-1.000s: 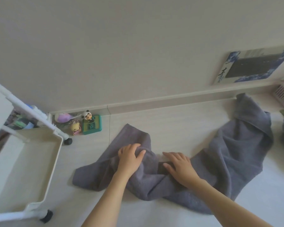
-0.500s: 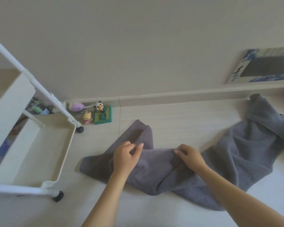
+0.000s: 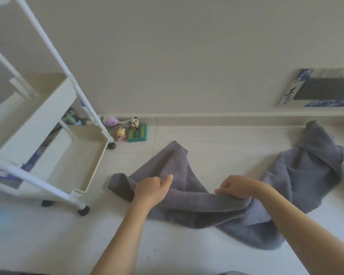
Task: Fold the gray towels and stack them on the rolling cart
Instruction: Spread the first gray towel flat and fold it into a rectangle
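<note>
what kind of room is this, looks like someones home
Probably a home, on the floor of a bedroom or play corner: small toy figurines sit against the baseboard, a white plastic rolling cart stands nearby, and a crumpled gray towel lies on the pale floor.

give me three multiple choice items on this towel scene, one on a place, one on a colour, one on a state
1. Where is the panda figurine?
A. on the cart's tray
B. on the floor by the baseboard
C. on the towel

2. What colour is the towel?
A. gray
B. white
C. green

3. What are the hands doing?
A. hanging idle
B. both gripping the towel
C. pushing the cart

Answers
1. B: it stands on its green base against the wall, beside the rolling cart.
2. A: the cloth is dark gray all over.
3. B: the left hand and right hand curl their fingers round a raised fold.
</note>
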Action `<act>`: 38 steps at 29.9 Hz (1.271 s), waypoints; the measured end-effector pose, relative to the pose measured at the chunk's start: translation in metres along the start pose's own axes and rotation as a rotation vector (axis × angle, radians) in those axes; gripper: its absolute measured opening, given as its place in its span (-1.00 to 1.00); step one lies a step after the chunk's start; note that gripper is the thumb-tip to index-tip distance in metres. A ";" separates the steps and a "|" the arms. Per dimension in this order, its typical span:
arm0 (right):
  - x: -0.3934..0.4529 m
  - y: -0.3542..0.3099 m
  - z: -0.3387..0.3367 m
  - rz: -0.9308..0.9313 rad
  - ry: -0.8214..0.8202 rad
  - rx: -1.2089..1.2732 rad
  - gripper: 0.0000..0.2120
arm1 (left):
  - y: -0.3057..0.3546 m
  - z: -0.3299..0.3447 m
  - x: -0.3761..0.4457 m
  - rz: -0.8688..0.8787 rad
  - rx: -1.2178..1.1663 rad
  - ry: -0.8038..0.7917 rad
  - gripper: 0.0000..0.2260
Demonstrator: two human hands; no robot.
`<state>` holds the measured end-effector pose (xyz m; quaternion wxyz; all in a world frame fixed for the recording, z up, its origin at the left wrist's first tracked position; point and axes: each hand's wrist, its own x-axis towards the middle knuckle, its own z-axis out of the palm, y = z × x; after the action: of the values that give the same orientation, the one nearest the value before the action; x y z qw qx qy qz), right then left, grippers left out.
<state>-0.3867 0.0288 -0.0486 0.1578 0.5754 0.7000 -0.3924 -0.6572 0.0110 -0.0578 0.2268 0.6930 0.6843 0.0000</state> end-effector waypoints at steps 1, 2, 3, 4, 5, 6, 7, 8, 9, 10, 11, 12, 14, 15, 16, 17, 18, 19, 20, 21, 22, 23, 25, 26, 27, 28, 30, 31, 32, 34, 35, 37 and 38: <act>-0.001 -0.004 0.005 -0.001 -0.010 -0.019 -0.58 | 0.001 0.003 -0.005 -0.014 0.007 -0.031 -0.39; -0.001 -0.006 0.009 0.008 -0.011 -0.015 -0.62 | 0.002 0.006 -0.006 -0.026 0.012 -0.049 -0.38; -0.001 -0.011 0.017 0.011 0.002 -0.020 -0.65 | 0.001 0.010 -0.012 -0.044 0.012 -0.054 -0.38; 0.001 -0.013 0.024 0.015 0.049 -0.022 -0.67 | 0.001 0.013 -0.014 -0.060 0.020 -0.057 -0.39; 0.004 -0.015 0.032 0.023 0.116 -0.005 -0.68 | 0.000 0.016 -0.016 -0.071 0.027 -0.056 -0.40; 0.008 -0.017 0.040 0.037 0.185 0.037 -0.68 | -0.001 0.020 -0.018 -0.081 0.030 -0.049 -0.42; 0.011 -0.020 0.048 0.052 0.247 0.091 -0.67 | -0.002 0.024 -0.021 -0.088 0.022 -0.034 -0.45; 0.015 -0.024 0.055 0.066 0.300 0.141 -0.63 | -0.003 0.029 -0.022 -0.093 0.004 -0.012 -0.49; 0.019 -0.029 0.063 0.078 0.342 0.178 -0.57 | -0.004 0.033 -0.025 -0.093 -0.014 0.020 -0.54; 0.023 -0.031 0.069 0.101 0.386 0.203 -0.51 | -0.004 0.037 -0.026 -0.081 -0.022 0.070 -0.60; 0.027 -0.034 0.075 0.129 0.426 0.216 -0.45 | -0.005 0.041 -0.027 -0.067 -0.022 0.143 -0.65; 0.029 -0.037 0.079 0.156 0.454 0.224 -0.43 | -0.007 0.046 -0.027 -0.048 -0.028 0.236 -0.69; 0.035 -0.038 0.087 0.193 0.481 0.246 -0.49 | -0.010 0.059 -0.026 0.024 -0.068 0.386 -0.73; 0.037 -0.039 0.090 0.213 0.482 0.247 -0.55 | -0.012 0.066 -0.025 0.042 -0.072 0.410 -0.70; 0.039 -0.040 0.093 0.227 0.483 0.220 -0.61 | -0.015 0.073 -0.024 0.043 -0.076 0.404 -0.63; 0.039 -0.041 0.095 0.234 0.489 0.183 -0.66 | -0.016 0.077 -0.024 0.021 -0.083 0.348 -0.54; 0.040 -0.042 0.095 0.237 0.498 0.165 -0.70 | -0.017 0.082 -0.025 -0.007 -0.083 0.289 -0.48; 0.041 -0.043 0.094 0.237 0.511 0.192 -0.74 | -0.019 0.085 -0.025 -0.035 -0.072 0.234 -0.44; 0.041 -0.043 0.092 0.233 0.528 0.272 -0.78 | -0.021 0.088 -0.025 -0.056 -0.054 0.207 -0.42; 0.044 -0.040 0.087 0.234 0.541 0.383 -0.80 | -0.023 0.090 -0.024 -0.078 -0.034 0.188 -0.40; 0.046 -0.036 0.080 0.242 0.559 0.488 -0.82 | -0.024 0.090 -0.024 -0.099 -0.021 0.168 -0.38; 0.048 -0.030 0.072 0.256 0.582 0.559 -0.82 | -0.023 0.089 -0.024 -0.119 -0.014 0.142 -0.37; 0.052 -0.014 0.052 0.286 0.623 0.599 -0.79 | -0.023 0.089 -0.021 -0.147 0.013 0.098 -0.33; 0.055 -0.005 0.041 0.304 0.642 0.600 -0.79 | -0.023 0.089 -0.018 -0.153 0.032 0.081 -0.31; 0.057 0.004 0.029 0.327 0.666 0.602 -0.79 | -0.023 0.089 -0.016 -0.161 0.047 0.062 -0.30; 0.058 0.013 0.019 0.345 0.693 0.614 -0.80 | -0.022 0.089 -0.016 -0.170 0.066 0.039 -0.29; 0.066 0.027 -0.006 0.354 0.753 0.619 -0.82 | -0.018 0.087 -0.010 -0.194 0.102 -0.006 -0.28; 0.067 0.028 -0.011 0.346 0.781 0.582 -0.82 | -0.015 0.084 -0.011 -0.207 0.136 -0.019 -0.29; 0.072 0.027 -0.016 0.331 0.805 0.474 -0.81 | -0.011 0.080 -0.008 -0.228 0.166 -0.009 -0.29; 0.078 0.014 -0.015 0.269 0.816 0.148 -0.75 | -0.004 0.069 0.000 -0.247 0.179 0.117 -0.28; 0.083 0.004 -0.012 0.216 0.819 0.007 -0.73 | -0.003 0.064 0.010 -0.202 0.161 0.200 -0.33; 0.082 -0.017 0.010 0.138 0.794 -0.152 -0.70 | -0.008 0.060 0.032 -0.048 0.103 0.304 -0.48; 0.082 -0.025 0.023 0.145 0.773 -0.183 -0.67 | -0.011 0.058 0.044 0.032 0.050 0.248 -0.52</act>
<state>-0.4392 0.0674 -0.1094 -0.0391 0.7120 0.6975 -0.0709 -0.6471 0.0338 -0.1273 0.1230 0.7039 0.6958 0.0720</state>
